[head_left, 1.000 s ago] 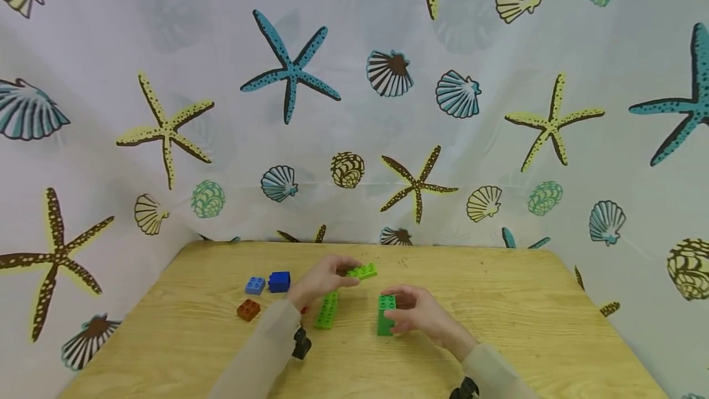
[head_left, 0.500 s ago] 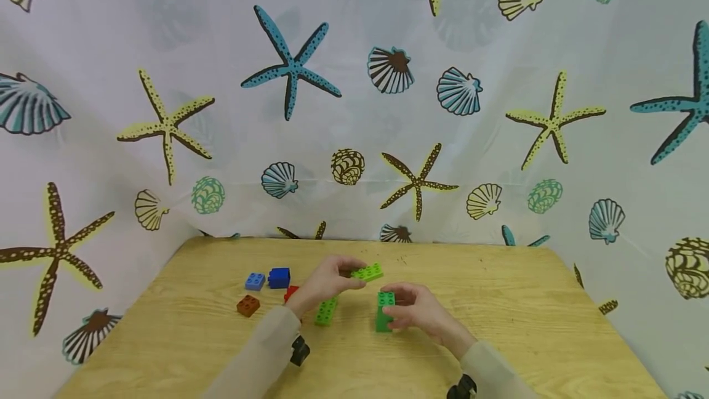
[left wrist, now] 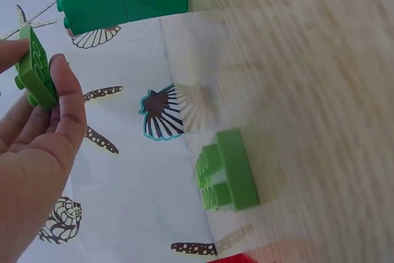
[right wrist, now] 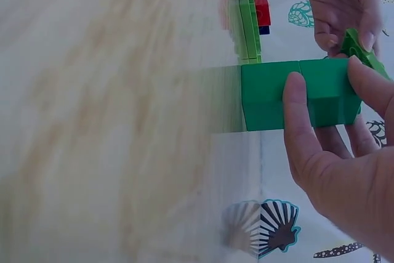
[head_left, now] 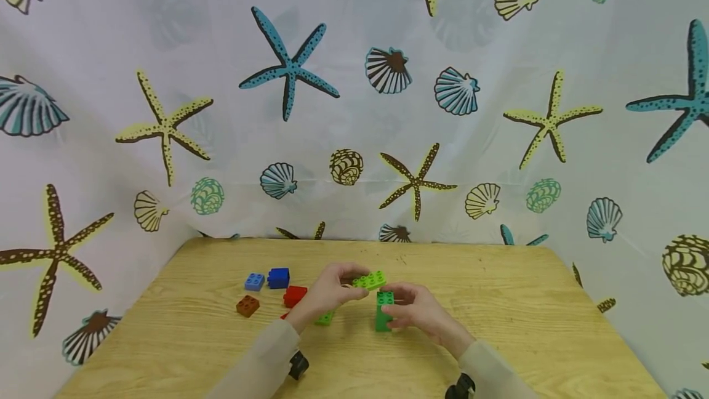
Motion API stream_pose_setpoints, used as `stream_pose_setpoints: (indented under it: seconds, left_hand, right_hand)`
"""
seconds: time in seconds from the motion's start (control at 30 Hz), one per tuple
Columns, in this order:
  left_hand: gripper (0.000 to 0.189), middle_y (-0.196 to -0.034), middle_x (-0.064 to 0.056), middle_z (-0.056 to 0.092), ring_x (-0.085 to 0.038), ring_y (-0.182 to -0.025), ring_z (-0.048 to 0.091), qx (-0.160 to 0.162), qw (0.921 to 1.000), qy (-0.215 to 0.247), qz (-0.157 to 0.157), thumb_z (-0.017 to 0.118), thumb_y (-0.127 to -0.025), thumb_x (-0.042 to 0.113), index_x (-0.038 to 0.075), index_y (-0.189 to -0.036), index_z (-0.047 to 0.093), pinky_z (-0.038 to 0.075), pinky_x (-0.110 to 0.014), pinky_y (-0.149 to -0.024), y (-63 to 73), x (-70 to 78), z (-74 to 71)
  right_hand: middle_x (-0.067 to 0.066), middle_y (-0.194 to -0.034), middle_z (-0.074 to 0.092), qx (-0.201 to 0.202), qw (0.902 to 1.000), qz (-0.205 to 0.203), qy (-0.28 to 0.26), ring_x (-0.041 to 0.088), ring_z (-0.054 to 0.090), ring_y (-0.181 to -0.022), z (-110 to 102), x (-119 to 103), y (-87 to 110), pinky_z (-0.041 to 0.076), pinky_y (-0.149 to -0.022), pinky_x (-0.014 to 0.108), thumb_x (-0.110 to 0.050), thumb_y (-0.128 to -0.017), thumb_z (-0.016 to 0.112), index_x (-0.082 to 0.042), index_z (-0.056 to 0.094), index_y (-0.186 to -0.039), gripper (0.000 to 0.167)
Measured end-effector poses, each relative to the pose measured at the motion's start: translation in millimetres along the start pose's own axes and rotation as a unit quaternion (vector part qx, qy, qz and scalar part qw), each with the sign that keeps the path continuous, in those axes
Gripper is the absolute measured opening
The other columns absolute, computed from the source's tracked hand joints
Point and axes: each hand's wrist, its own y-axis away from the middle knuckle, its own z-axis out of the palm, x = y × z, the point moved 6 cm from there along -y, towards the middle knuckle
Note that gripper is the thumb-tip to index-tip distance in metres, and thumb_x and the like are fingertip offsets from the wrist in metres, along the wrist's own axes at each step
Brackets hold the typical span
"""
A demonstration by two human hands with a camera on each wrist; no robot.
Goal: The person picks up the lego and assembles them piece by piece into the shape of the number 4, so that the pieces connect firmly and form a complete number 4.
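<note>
My left hand [head_left: 330, 295] pinches a lime green toy brick [head_left: 370, 280] by its left end, studs showing on top. It hovers just above and left of a stack of two dark green toy bricks [head_left: 383, 319]. The stack stands upright on the table, and my right hand [head_left: 422, 314] grips its right side between thumb and fingers. In the right wrist view the seam between the two dark green bricks [right wrist: 265, 97] shows, with the lime brick [right wrist: 360, 53] close to the studded end. Another lime green brick [left wrist: 229, 170] lies on the table below my left hand, partly hidden by it in the head view.
Left of my left hand lie red bricks [head_left: 294, 296], a brown brick [head_left: 247, 306], a light blue brick [head_left: 255, 282] and a dark blue brick [head_left: 279, 278]. The wooden table [head_left: 498, 288] ends at a patterned curtain [head_left: 332, 128] at the back and sides.
My left hand has moved right and slightly down with the lime green brick, nearer the dark green stack. The red bricks are more exposed. My right hand has stayed on the stack.
</note>
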Motion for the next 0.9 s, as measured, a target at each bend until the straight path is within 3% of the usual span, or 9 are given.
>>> stream_pose_setpoints:
  seconds: [0.2,0.47,0.67,0.9]
  left_hand:
    - [0.038,-0.124,-0.005,0.067,-0.016,-0.101,0.062,-0.029,0.9985,-0.034,0.030,0.072,-0.088,0.016,0.012,-0.126,0.066,0.053,-0.027,-0.086,0.5,1.9,6.2]
    - [0.037,-0.125,-0.003,0.066,-0.014,-0.095,0.061,-0.060,0.9969,-0.046,0.024,0.073,-0.089,0.020,0.016,-0.125,0.067,0.052,-0.026,-0.080,-0.1,-3.0,15.6]
    - [0.034,-0.120,-0.001,0.067,-0.015,-0.091,0.060,-0.059,0.9967,-0.050,0.028,0.074,-0.088,0.023,0.020,-0.122,0.069,0.051,-0.028,-0.074,0.6,-2.3,19.6]
    - [0.034,-0.117,-0.002,0.066,-0.016,-0.089,0.056,-0.048,0.9967,-0.061,0.021,0.074,-0.088,0.023,0.017,-0.121,0.070,0.050,-0.028,-0.073,-0.7,0.5,22.6]
  right_hand:
    - [0.018,-0.136,0.057,-0.008,0.9999,0.000,-0.007,0.021,0.064,-0.109,1,0,-2.7,0.056,-0.088,0.045,-0.016,-0.091,0.070,-0.001,0.050,-0.140,0.055]
    - [0.015,-0.130,0.060,-0.019,0.9998,0.000,-0.008,0.020,0.065,-0.106,1,0,-0.7,0.057,-0.086,0.043,-0.015,-0.091,0.070,0.000,0.051,-0.138,0.053]
    - [0.015,-0.129,0.061,-0.022,0.9997,0.004,-0.006,0.021,0.066,-0.104,-1,0,-1.8,0.058,-0.085,0.042,-0.015,-0.091,0.070,0.000,0.051,-0.138,0.052]
    - [0.013,-0.124,0.063,-0.016,0.9998,0.004,-0.007,0.020,0.067,-0.101,-2,2,-3.3,0.058,-0.083,0.040,-0.014,-0.091,0.070,-0.001,0.054,-0.135,0.049]
